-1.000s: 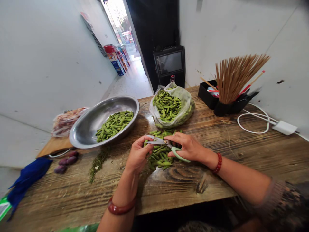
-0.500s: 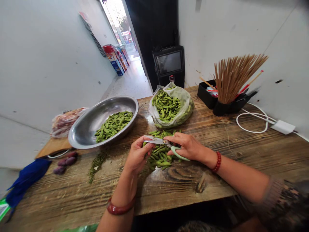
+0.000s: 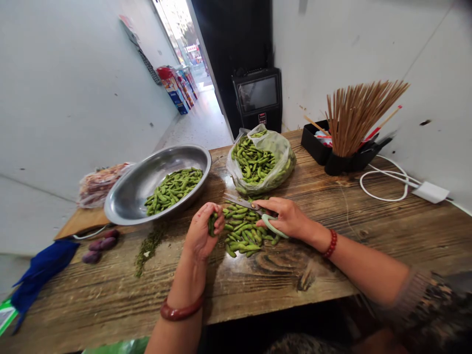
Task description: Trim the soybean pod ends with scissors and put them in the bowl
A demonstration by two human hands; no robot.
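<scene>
My left hand (image 3: 202, 230) is closed around a green edamame pod (image 3: 212, 224), held just left of the loose pile. In my right hand (image 3: 285, 216) is a pair of scissors (image 3: 271, 225) with pale green handles, its blades pointing left and slightly parted. Under the blades a pile of edamame pods (image 3: 243, 236) lies on the wooden table. Behind it stands a clear plastic bag (image 3: 283, 167) full of pods. A tilted-looking steel basin (image 3: 129, 196) to the left holds more pods.
Small trimmings (image 3: 145, 253) and several purple tubers (image 3: 99, 248) lie left of my hands. Beyond them are a bagged meat-like bundle (image 3: 101, 187), a cutting board (image 3: 79, 222) and a blue cloth (image 3: 44, 268). Skewers (image 3: 352, 123) in a black holder and a white cable (image 3: 383, 199) are at right.
My left hand has drawn back left, away from the scissor blades, and its fingers have curled in around a pod. The scissors have opened slightly; my right hand stays nearly in place.
</scene>
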